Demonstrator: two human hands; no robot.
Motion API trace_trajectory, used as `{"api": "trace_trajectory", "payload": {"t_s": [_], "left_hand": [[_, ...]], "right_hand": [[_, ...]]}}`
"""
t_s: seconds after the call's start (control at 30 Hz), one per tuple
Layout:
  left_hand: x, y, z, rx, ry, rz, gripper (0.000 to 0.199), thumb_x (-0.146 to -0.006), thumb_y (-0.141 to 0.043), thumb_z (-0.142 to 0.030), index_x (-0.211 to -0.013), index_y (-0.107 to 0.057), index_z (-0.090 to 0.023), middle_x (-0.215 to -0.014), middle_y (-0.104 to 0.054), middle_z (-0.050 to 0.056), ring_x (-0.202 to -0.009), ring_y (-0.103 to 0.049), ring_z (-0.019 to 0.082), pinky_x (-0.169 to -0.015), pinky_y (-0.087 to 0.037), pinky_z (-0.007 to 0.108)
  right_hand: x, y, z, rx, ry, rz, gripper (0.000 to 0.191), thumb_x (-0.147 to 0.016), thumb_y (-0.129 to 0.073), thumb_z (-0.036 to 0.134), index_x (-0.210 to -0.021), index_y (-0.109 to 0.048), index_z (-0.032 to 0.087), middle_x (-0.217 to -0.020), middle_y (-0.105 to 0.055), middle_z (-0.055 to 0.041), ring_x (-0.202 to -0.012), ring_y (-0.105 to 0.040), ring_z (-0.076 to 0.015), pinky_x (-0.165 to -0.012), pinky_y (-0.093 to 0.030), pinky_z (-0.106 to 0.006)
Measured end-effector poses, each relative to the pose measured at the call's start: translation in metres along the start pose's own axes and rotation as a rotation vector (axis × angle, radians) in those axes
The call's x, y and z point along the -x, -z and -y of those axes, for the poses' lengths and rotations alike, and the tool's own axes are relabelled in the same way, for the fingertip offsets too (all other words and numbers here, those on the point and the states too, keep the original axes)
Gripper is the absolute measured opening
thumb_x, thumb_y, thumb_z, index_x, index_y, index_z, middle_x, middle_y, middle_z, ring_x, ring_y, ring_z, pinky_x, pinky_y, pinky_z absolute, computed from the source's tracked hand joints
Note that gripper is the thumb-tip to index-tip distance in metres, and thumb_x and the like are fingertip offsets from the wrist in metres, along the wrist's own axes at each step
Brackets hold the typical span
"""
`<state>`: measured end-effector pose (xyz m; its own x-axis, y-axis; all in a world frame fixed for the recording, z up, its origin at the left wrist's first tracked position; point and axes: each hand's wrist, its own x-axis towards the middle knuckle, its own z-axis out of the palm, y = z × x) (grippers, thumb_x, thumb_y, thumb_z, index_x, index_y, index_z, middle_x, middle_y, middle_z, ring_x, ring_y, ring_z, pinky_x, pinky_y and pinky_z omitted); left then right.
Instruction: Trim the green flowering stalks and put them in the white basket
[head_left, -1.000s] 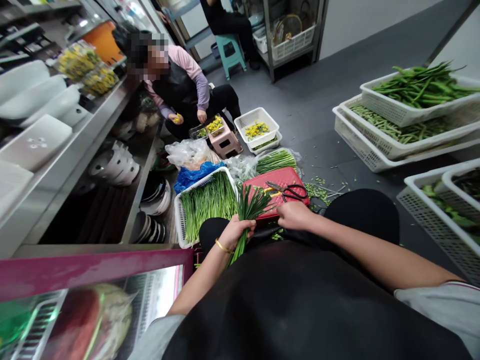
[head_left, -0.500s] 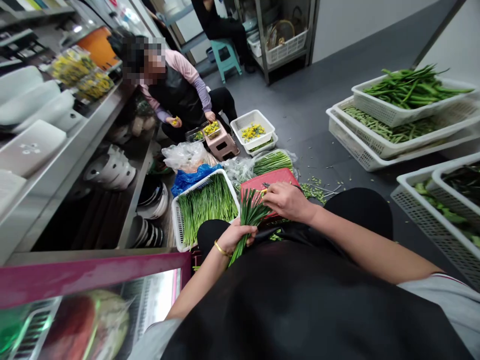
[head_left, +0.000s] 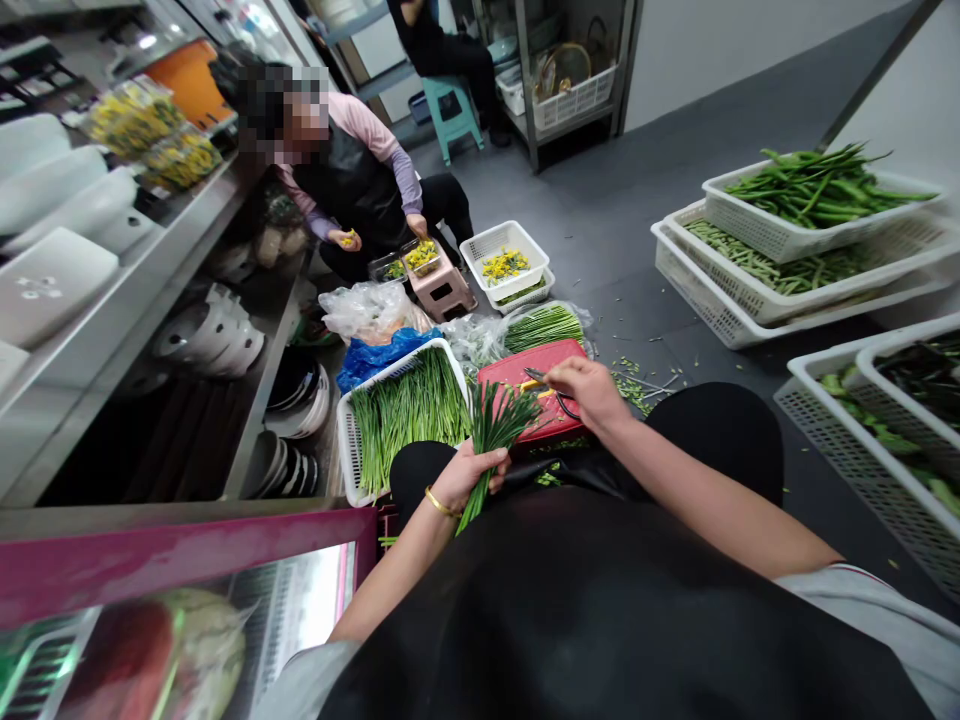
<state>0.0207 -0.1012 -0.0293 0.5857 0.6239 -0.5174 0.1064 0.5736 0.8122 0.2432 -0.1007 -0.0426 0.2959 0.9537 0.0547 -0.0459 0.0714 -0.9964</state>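
Observation:
My left hand [head_left: 471, 476] is wrapped round a bunch of green chives [head_left: 499, 420], its leafy ends fanning up and to the right. Over a red stool-like surface [head_left: 544, 365], the fingers of my right hand [head_left: 589, 388] are closed on dark-handled scissors [head_left: 568, 404], apart from the bunch. Something yellow lies on the red surface by the scissors, too small to make out. Left of the bunch, a white basket [head_left: 345, 450] is filled with long green chives [head_left: 409, 405].
Beyond the red surface lie a bag of green stalks [head_left: 544, 328] and a blue plastic bag [head_left: 382, 352]. A co-worker [head_left: 360, 190] sits handling yellow flowers near a white basket [head_left: 469, 255]. Stacked vegetable baskets [head_left: 739, 325] stand right; a shelf [head_left: 172, 260] of dishes runs left.
My right hand has drawn back to the right, away from the chive tips, and the scissors show more clearly beneath it. My left hand keeps its grip on the bunch.

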Motion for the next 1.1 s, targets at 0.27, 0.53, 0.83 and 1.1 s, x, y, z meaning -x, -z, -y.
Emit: {"api": "trace_trajectory", "payload": {"t_s": [0.27, 0.53, 0.83, 1.1], "left_hand": [[0.003, 0.007, -0.004, 0.072, 0.014, 0.109, 0.039, -0.064, -0.077, -0.039, -0.066, -0.047, -0.014, -0.055, -0.047, -0.004, -0.038, -0.040, 0.004, -0.038, -0.032, 0.019], [0.007, 0.000, -0.007, 0.018, 0.037, 0.097, 0.042, -0.061, -0.078, -0.041, -0.062, -0.046, -0.014, -0.051, -0.046, -0.004, -0.037, -0.039, 0.004, -0.039, -0.031, 0.020], [-0.001, 0.001, 0.004, 0.000, 0.037, 0.027, 0.040, -0.061, -0.078, -0.040, -0.062, -0.048, -0.014, -0.052, -0.048, -0.004, -0.035, -0.039, 0.004, -0.036, -0.029, 0.020], [0.004, -0.002, 0.007, -0.032, 0.055, 0.024, 0.040, -0.060, -0.079, -0.040, -0.064, -0.048, -0.014, -0.051, -0.049, -0.004, -0.036, -0.040, 0.004, -0.036, -0.029, 0.019]], "right_hand": [[-0.014, 0.036, 0.029, 0.250, -0.100, 0.446, 0.046, -0.065, -0.071, 0.055, -0.086, -0.073, 0.013, -0.068, -0.064, -0.0034, -0.062, -0.054, -0.0132, -0.062, -0.042, -0.028], [-0.014, 0.024, 0.021, 0.366, -0.007, 0.558, 0.036, -0.073, -0.061, 0.048, -0.068, -0.068, 0.013, -0.059, -0.058, -0.0003, -0.056, -0.047, -0.0097, -0.058, -0.036, -0.025], [-0.007, 0.050, 0.028, 0.447, 0.063, 0.535, 0.036, -0.073, -0.064, 0.040, -0.101, -0.072, 0.019, -0.092, -0.070, -0.0055, -0.078, -0.060, -0.0158, -0.072, -0.047, -0.030], [-0.005, 0.013, 0.020, 0.513, 0.163, 0.685, 0.015, -0.076, -0.062, 0.030, -0.074, -0.069, 0.017, -0.070, -0.067, -0.0009, -0.064, -0.057, -0.0119, -0.063, -0.042, -0.024]]}}
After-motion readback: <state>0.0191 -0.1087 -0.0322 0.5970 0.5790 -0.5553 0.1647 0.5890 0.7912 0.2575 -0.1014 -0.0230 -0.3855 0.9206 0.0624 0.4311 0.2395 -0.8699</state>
